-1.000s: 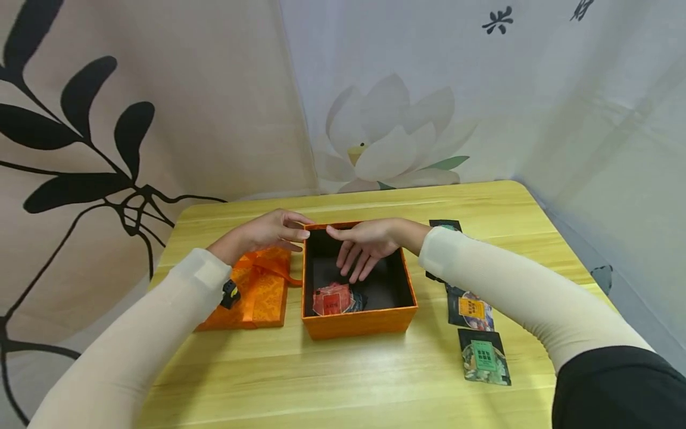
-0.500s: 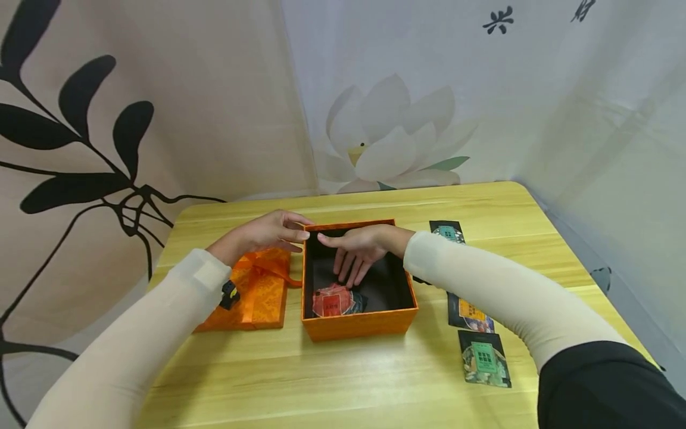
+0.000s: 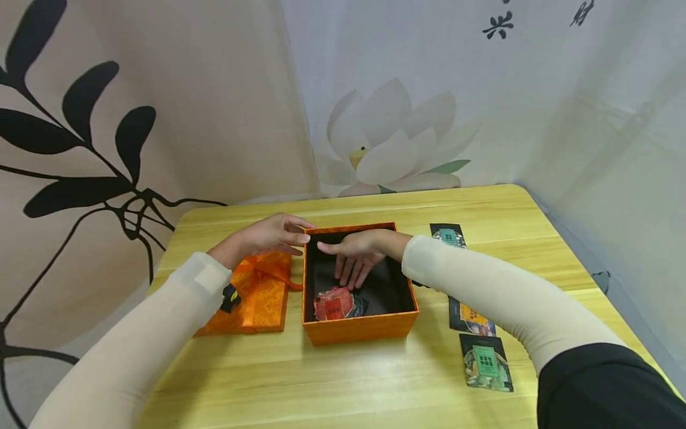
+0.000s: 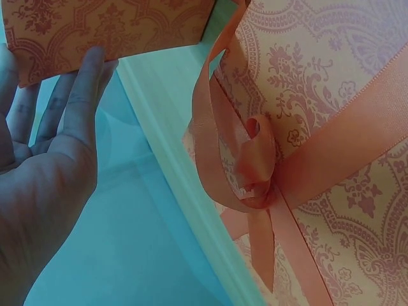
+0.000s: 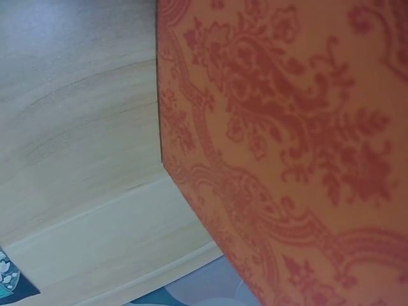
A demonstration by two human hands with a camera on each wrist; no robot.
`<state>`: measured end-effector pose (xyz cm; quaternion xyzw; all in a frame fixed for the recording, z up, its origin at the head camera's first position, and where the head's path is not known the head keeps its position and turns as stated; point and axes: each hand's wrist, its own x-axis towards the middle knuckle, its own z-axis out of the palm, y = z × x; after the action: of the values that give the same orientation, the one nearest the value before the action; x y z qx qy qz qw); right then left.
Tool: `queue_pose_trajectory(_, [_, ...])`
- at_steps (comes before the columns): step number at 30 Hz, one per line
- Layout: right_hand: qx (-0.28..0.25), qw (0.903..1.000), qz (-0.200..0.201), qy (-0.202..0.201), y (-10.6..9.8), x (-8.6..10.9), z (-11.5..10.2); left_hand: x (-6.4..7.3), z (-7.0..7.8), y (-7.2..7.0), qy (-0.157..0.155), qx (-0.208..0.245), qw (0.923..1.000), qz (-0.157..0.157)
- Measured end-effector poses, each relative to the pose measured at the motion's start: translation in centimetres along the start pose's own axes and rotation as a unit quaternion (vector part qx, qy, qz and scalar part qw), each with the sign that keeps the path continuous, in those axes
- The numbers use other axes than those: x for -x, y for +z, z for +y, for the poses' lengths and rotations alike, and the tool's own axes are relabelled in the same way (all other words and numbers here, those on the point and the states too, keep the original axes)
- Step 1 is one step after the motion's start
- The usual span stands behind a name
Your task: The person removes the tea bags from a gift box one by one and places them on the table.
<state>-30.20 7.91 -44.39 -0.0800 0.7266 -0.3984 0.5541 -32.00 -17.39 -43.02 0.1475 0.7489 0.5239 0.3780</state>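
An orange box (image 3: pixel 360 332) with a dark inside stands topless on the table in the head view. My left hand (image 3: pixel 268 235) touches its far left corner; the left wrist view shows those fingers nearly straight against the patterned wall. My right hand (image 3: pixel 360 253) reaches down into the box with extended fingers, their tips beside a red sachet (image 3: pixel 333 305). Whether the tips touch it, I cannot tell. A dark sachet (image 3: pixel 358 306) shows at the red one's right. In the right wrist view the box's outer wall (image 5: pixel 287 140) hides this hand.
Left of the box lies an orange patterned lid (image 3: pixel 270 304) tied with a ribbon (image 4: pixel 344 146). On the right are a green-labelled sachet (image 3: pixel 486 363), an orange-labelled one (image 3: pixel 471 317) and a teal-labelled one (image 3: pixel 448 235); my right forearm partly covers that row.
My right hand has shifted slightly left and lower in the box, closer to the red sachet, uncovering the teal-labelled sachet on the table. My left hand has stayed at the corner.
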Motion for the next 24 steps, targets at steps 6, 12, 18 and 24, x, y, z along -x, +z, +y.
queue_pose_trajectory(6, [0.009, 0.9996, -0.025, -0.008, 0.3, -0.2, -0.2, 0.2, -0.2, -0.2, 0.004, -0.007, 1.0, 0.002])
queue_pose_trajectory(12, [0.035, 0.9976, -0.058, -0.01, 0.9, -0.2, -0.2, 0.3, -0.1, -0.1, 0.005, 0.004, 1.0, -0.003])
queue_pose_trajectory(18, [0.035, 0.9981, -0.045, -0.024, 1.3, 0.4, -0.4, 0.3, 0.2, 0.1, 0.001, 0.008, 0.9999, -0.006])
queue_pose_trajectory(24, [0.049, 0.997, -0.017, -0.058, 1.0, 1.9, -1.2, 0.5, 0.1, -0.1, -0.003, 0.001, 1.0, 0.002])
